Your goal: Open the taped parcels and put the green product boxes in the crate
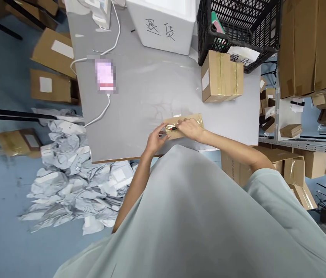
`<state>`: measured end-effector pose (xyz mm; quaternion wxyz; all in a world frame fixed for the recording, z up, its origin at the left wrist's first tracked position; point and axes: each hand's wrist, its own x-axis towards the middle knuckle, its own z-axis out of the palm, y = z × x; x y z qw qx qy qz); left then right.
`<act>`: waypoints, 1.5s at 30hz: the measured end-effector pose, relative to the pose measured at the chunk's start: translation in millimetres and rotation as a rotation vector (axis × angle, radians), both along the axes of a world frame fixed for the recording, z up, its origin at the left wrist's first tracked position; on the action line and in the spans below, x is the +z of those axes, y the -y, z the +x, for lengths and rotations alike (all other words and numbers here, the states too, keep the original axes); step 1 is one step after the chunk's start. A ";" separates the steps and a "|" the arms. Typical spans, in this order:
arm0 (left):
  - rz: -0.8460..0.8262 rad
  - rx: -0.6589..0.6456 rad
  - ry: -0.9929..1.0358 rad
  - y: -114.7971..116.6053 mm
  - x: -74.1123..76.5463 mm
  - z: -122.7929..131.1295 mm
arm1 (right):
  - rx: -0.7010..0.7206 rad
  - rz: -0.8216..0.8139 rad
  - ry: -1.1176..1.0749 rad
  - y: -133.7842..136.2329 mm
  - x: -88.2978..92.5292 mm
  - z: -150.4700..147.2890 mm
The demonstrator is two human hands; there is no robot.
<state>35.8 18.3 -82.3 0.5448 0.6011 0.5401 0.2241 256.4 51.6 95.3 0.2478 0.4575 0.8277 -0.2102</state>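
Observation:
A small, flat cardboard box (199,117) with shiny clear tape lies near the front edge of the grey table (116,127). Around its left end are the fingers of my left hand (155,139), thumb near the front side, gripping it. My right hand (191,129) rests over the top of the box, its fingers curled and pressed together. Just left of those fingertips shows a small dark and red thing (174,128), too small to name. Whether it is in my right fingers or part of the box, I cannot tell.
A taped carton (223,77) stands at the right, before a black plastic crate (238,33). A white foam box (165,27) is at the back. A phone (105,75) with a white cable lies left. Grey mailing bags (78,185) pile on the floor; shelves hold cartons (310,46).

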 end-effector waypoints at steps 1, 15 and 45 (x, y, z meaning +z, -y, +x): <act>-0.004 0.002 -0.002 0.5 -0.6 1.6 | -0.001 0.000 -0.002 0.8 1.3 1.8; -0.029 0.042 -0.076 3.2 14.7 13.8 | -0.306 0.056 0.113 31.2 8.0 147.0; 0.496 -0.445 -0.368 -31.0 97.2 106.8 | -1.658 0.340 -1.073 154.4 -67.5 101.5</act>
